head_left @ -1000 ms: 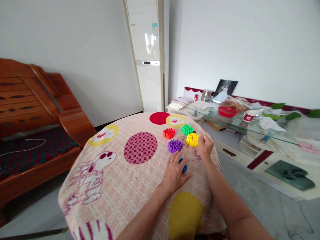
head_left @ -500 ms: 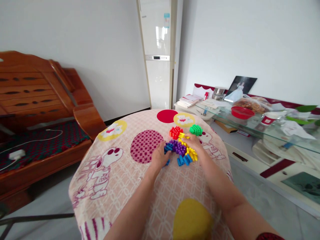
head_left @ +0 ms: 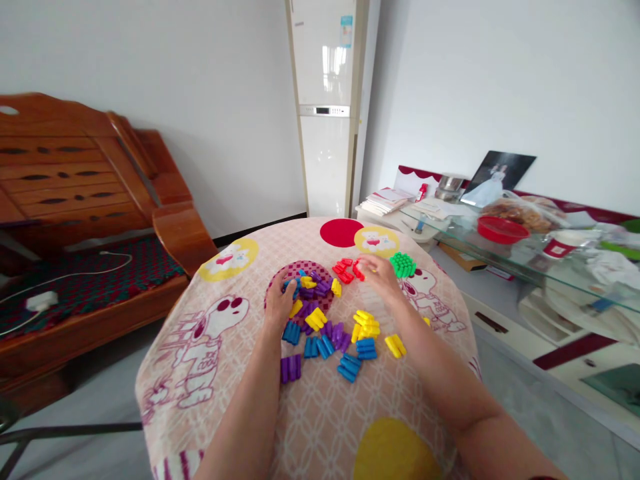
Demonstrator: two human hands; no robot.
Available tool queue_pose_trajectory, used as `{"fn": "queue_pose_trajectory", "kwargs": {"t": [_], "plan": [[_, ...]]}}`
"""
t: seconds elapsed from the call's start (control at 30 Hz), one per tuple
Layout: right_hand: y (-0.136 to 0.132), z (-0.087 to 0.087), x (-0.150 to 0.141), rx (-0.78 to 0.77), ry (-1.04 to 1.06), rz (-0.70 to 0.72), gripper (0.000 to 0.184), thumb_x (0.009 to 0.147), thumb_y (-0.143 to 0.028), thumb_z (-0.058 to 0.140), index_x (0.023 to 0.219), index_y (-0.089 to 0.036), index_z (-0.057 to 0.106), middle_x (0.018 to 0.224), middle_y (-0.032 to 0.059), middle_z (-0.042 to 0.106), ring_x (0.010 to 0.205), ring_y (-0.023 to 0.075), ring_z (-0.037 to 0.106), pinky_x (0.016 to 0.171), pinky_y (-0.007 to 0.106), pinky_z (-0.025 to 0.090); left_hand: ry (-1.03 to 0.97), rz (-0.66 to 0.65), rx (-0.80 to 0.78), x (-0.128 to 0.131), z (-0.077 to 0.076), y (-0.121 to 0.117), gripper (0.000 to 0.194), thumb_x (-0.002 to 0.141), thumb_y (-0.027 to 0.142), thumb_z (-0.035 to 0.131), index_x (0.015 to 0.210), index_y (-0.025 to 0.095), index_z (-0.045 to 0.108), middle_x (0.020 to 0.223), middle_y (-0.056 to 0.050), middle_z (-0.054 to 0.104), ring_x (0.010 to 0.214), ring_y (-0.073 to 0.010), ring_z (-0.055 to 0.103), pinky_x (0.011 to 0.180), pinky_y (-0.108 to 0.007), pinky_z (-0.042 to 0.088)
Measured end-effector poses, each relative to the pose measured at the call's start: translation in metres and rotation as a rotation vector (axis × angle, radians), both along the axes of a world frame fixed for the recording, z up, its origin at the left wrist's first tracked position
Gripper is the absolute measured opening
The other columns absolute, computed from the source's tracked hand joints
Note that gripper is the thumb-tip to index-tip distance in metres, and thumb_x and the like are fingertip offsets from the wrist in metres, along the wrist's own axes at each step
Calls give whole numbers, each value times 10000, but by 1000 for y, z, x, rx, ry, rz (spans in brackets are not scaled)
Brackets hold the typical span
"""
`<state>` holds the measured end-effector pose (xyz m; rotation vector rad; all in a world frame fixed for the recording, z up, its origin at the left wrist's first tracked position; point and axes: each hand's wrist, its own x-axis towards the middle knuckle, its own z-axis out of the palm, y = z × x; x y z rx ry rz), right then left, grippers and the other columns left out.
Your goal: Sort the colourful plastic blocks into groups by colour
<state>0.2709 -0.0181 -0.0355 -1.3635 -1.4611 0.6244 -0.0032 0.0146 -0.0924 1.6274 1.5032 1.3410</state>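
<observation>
Small ribbed plastic blocks in several colours lie scattered on a round table with a patterned cloth (head_left: 320, 433). My left hand (head_left: 280, 298) rests at the left edge of the heap, fingers apart, touching blue blocks (head_left: 291, 332) and nearby yellow blocks (head_left: 316, 319). Purple blocks (head_left: 291, 368) lie toppled around them. My right hand (head_left: 381, 277) reaches to the far side, its bent fingers against the red blocks (head_left: 343, 272), some of which have fallen over. Just beyond that hand, the green blocks (head_left: 402, 265) stand upright in a tight cluster.
To the right is a glass-topped cabinet with a red bowl (head_left: 503, 229), a paper cup (head_left: 561, 244) and papers (head_left: 386, 201). A wooden bench (head_left: 75, 187) stands on the left. A tall white air conditioner (head_left: 327, 160) is behind the table.
The blue, purple, yellow and red clusters have been knocked apart and spread toward the left and front. My left hand has moved left, my right hand to the red blocks. The view has turned left.
</observation>
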Motion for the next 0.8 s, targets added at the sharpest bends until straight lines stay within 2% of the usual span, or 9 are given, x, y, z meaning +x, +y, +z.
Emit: {"fn": "queue_pose_trajectory", "kwargs": {"t": [0.07, 0.13, 0.2, 0.27, 0.37, 0.47, 0.57, 0.67, 0.8], "plan": [[11, 3, 47, 67, -160, -349, 426, 825, -416, 586, 1141, -157, 707, 1167, 141, 722, 1070, 284, 666, 950, 404, 511, 33, 18, -30, -5, -2, 0, 461, 889, 352, 530, 1297, 153, 611, 1239, -135, 691, 1136, -262, 644, 1004, -410, 499], [21, 2, 88, 24, -284, -597, 456, 828, -380, 555, 1169, -114, 699, 1193, 180, 710, 1095, 302, 653, 979, 427, 478, 69, 44, -45, -8, -3, 0, 436, 882, 362, 532, 1244, 151, 649, 1217, -134, 702, 1139, -276, 642, 1008, -424, 492], [30, -1, 118, -95, -362, -718, 461, 833, -390, 547, 1161, -107, 707, 1167, 195, 717, 1096, 314, 651, 962, 422, 471, 102, 58, -50, -9, -2, -1, 431, 880, 382, 531, 1220, 156, 666, 1200, -128, 710, 1115, -280, 649, 986, -425, 498], [38, -6, 133, -200, -395, -751, 426, 831, -407, 547, 1084, -119, 733, 1106, 195, 732, 1070, 313, 656, 911, 392, 479, 134, 53, -49, -9, -1, -1, 428, 878, 398, 530, 1205, 165, 676, 1151, -115, 726, 1062, -273, 662, 944, -410, 512], [52, -10, 134, -264, -374, -587, 313, 819, -392, 557, 852, -145, 747, 958, 162, 752, 981, 290, 669, 823, 346, 485, 188, 56, -55, -9, 2, -2, 401, 865, 401, 538, 1162, 182, 695, 1058, -91, 747, 979, -259, 672, 888, -386, 524], [62, -12, 114, -265, -301, -360, 204, 764, -355, 633, 717, -176, 717, 816, 85, 748, 842, 240, 675, 725, 302, 496, 222, 57, -73, -8, 4, -2, 410, 863, 398, 536, 1168, 174, 694, 1054, -94, 747, 954, -257, 670, 873, -378, 522], [59, -13, 77, -285, -92, -66, 215, 726, -361, 699, 822, -173, 740, 765, 38, 734, 700, 194, 657, 604, 272, 495, 228, 49, -77, -8, 3, -1, 427, 877, 417, 530, 1196, 178, 683, 1081, -97, 744, 979, -261, 666, 897, -389, 515], [42, -14, 30, -409, 54, 222, 428, 732, -417, 723, 1080, -168, 726, 690, 16, 697, 547, 168, 606, 469, 251, 445, 195, 39, -64, -7, -1, 2, 430, 891, 424, 523, 1212, 178, 670, 1157, -109, 726, 1063, -274, 654, 950, -408, 500], [16, -8, -26, -382, 58, 653, 430, 757, -389, 736, 1134, -182, 716, 879, 46, 749, 712, 151, 671, 579, 220, 505, 116, 19, -47, -4, -5, 2, 426, 914, 389, 493, 1243, 163, 645, 1237, -128, 696, 1143, -279, 637, 1003, -428, 482]]}}
